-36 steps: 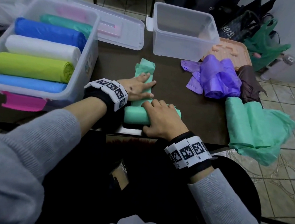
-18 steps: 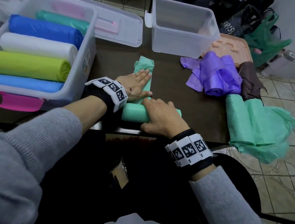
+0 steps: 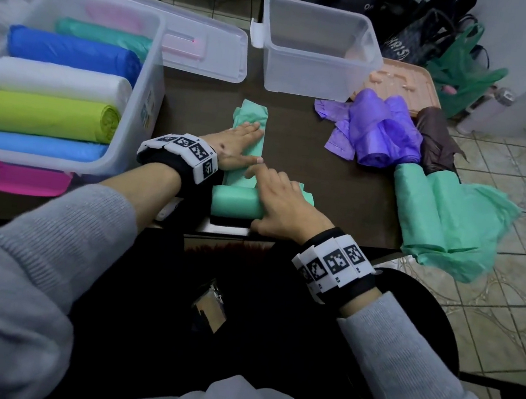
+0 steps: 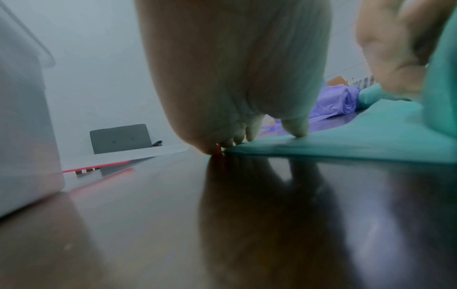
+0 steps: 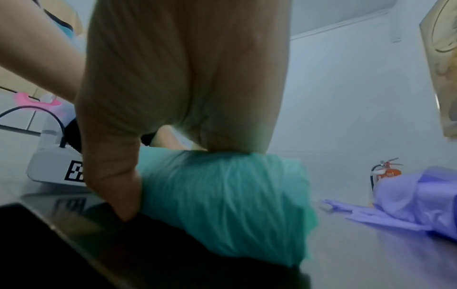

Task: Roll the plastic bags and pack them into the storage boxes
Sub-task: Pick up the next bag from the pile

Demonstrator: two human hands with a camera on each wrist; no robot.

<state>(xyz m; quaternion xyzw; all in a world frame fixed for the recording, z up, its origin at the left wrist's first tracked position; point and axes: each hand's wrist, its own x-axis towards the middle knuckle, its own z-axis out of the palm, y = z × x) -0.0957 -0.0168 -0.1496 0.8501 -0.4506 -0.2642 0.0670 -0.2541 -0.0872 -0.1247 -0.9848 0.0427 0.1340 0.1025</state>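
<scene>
Mint-green plastic is the work in hand: a green bag (image 3: 247, 151) lies as a folded strip on the dark surface (image 3: 339, 188), its near end already wound into a roll (image 3: 236, 202) close to the front edge. The left hand (image 3: 236, 149) lies flat on the unrolled strip, fingers (image 3: 250, 130) straight and pressed together, pinning and smoothing the plastic; the left wrist view shows the fingertips bearing down at the strip's edge. The right hand (image 3: 284, 207) sits over the right part of the roll, fingers (image 3: 267, 180) curved across its top and the thumb tucked at its near side, as the right wrist view shows.

By my reading, the step is the rolling of this bag, roughly half done, since a good length of strip lies flat beyond the left hand.

The near storage box (image 3: 142, 91), at the left, holds six rolls as far as can be seen: teal, blue, white, lime, light blue, and a pink one dim at the back. Its lid (image 3: 207, 50) lies flat behind it. A second storage box (image 3: 312, 56) stands further back with nothing visible inside. To the right wait a purple bag (image 3: 382, 134), a brown bag (image 3: 435, 137) and a larger green bag (image 3: 445, 218) hanging over the edge.

The next move calls for pushing the roll away from the body while the flat hand keeps the strip taut and straight, retreating ahead of it. Thin plastic slips and telescopes sideways, so even pressure across the roll would matter. Once wound, the roll probably belongs in one of the boxes.
</scene>
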